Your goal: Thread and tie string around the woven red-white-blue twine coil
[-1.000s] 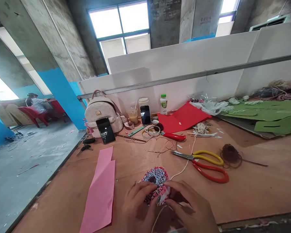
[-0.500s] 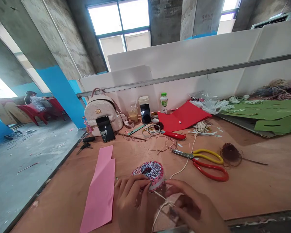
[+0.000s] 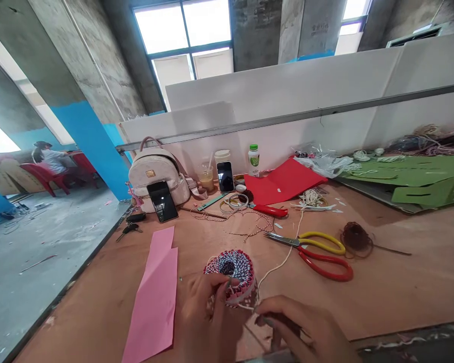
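Note:
A round woven piece [image 3: 239, 267] in blue, white and red cord, with a hole in its middle, sits on the table near the front. My left hand [image 3: 208, 302] pinches at its near left edge, fingertips on the rim. To the right of it, my right hand [image 3: 295, 322] has its thumb and forefinger closed on a cream cord [image 3: 276, 268]. That cord runs back past the woven piece to a cream bundle [image 3: 313, 198]. A short stretch of it spans between the piece and my right fingertips.
Scissors [image 3: 312, 249] and a dark brown yarn coil [image 3: 356, 236] lie to the right. Pink paper [image 3: 155, 297] is at the left. Behind are two phones, a backpack [image 3: 157, 174], a bottle [image 3: 253, 161], red sheet [image 3: 283, 182] and green board [image 3: 427, 176]. A person sits far left.
My right hand has moved slightly down and left, away from the piece's rim, and its fingers have closed together. The crossed cord loop between my hands has pulled in smaller.

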Demonstrator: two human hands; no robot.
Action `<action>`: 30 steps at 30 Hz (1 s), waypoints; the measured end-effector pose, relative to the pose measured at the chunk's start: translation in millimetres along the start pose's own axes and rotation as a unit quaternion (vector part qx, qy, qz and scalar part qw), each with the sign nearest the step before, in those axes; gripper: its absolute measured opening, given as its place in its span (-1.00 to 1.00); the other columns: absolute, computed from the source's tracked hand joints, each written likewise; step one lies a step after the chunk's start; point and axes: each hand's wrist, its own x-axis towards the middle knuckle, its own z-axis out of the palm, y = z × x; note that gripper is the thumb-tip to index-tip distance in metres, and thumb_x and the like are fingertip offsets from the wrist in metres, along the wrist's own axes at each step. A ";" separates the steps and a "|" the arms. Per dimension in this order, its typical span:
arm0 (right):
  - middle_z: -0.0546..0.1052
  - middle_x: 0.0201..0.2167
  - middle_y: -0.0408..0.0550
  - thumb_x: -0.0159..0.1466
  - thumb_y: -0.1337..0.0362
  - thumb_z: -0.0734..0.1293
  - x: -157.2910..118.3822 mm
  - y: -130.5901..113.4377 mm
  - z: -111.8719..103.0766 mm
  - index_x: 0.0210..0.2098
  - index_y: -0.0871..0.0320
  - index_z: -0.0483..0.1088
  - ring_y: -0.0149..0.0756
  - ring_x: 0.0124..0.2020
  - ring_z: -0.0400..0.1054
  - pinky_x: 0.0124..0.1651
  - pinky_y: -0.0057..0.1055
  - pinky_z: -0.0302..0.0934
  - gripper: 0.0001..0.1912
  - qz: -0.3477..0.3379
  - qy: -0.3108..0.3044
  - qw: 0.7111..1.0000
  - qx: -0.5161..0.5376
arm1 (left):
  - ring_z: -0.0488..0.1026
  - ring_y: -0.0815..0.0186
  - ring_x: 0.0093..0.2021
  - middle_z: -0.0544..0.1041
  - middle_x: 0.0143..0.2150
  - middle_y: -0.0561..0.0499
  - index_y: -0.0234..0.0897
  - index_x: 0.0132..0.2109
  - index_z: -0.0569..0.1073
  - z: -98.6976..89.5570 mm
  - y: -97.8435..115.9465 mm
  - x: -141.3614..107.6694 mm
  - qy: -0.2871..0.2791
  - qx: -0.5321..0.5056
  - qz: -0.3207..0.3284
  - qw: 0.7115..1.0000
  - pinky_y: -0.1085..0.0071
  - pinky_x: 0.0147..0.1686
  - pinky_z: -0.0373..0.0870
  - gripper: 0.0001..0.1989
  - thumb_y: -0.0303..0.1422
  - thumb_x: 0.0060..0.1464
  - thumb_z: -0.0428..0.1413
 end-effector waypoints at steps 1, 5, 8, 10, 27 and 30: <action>0.60 -0.24 -0.18 0.45 0.15 0.18 2.2 0.3 2.6 -0.09 -0.02 0.48 -0.36 -0.36 0.54 -0.31 -0.59 0.44 -0.76 0.004 0.000 1.000 0.021 | 0.52 0.22 -0.28 0.62 -0.35 0.13 -0.09 -0.29 0.55 0.0 0.1 -0.6 -0.017 -0.013 -0.009 1.000 0.40 -0.23 0.32 -0.88 -0.31 0.20 0.12; 0.59 -0.27 -0.18 0.47 0.15 0.14 6.2 1.3 7.4 -0.07 0.00 0.41 -0.34 -0.32 0.54 -0.28 -0.55 0.44 -0.77 -0.035 0.026 0.999 0.012 | 0.55 0.29 -0.41 0.62 -0.41 0.13 -0.13 -0.28 0.55 -2.3 -1.6 -0.2 -0.079 -0.037 -0.024 0.996 0.48 -0.35 0.39 -0.91 -0.33 0.18 0.14; 0.60 -0.24 -0.21 0.47 0.28 0.14 9.2 1.1 7.4 -0.10 -0.01 0.38 -0.36 -0.26 0.55 -0.17 -0.53 0.39 -0.80 -0.112 0.049 0.990 -0.071 | 0.60 0.30 -0.38 0.64 -0.38 0.13 -0.13 -0.23 0.55 -6.4 -3.5 3.3 -0.111 -0.043 -0.001 0.993 0.51 -0.35 0.45 -0.97 -0.35 0.15 0.21; 0.60 -0.24 -0.23 0.45 0.33 0.14 11.3 0.5 7.3 -0.10 -0.02 0.36 -0.37 -0.27 0.54 -0.19 -0.53 0.35 -0.81 -0.165 0.061 0.977 -0.122 | 0.59 0.33 -0.41 0.64 -0.39 0.15 -0.13 -0.25 0.57 -9.3 -4.5 5.7 -0.137 -0.030 0.023 0.990 0.55 -0.38 0.45 -0.98 -0.36 0.15 0.23; 0.54 -0.42 -0.19 0.53 0.13 0.04 14.5 -8.0 13.6 -0.14 0.01 0.28 -0.32 -0.46 0.46 -0.39 -0.45 0.27 -0.76 -0.270 0.117 0.931 -0.216 | 0.61 0.34 -0.37 0.65 -0.28 -0.02 -0.14 -0.20 0.62 -10.6 -4.2 -3.6 -0.145 -0.016 0.193 0.970 0.56 -0.39 0.48 -0.77 -0.32 0.34 0.06; 0.61 -0.26 -0.12 0.54 0.16 0.06 18.4 -8.4 7.2 0.01 -0.01 0.34 -0.28 -0.28 0.53 -0.25 -0.43 0.35 -0.73 -0.236 0.169 0.933 -0.214 | 0.64 0.32 -0.33 0.65 -0.26 -0.04 -0.15 -0.19 0.61 -16.0 -0.4 3.3 -0.162 -0.014 0.227 0.960 0.57 -0.36 0.51 -0.79 -0.41 0.32 0.07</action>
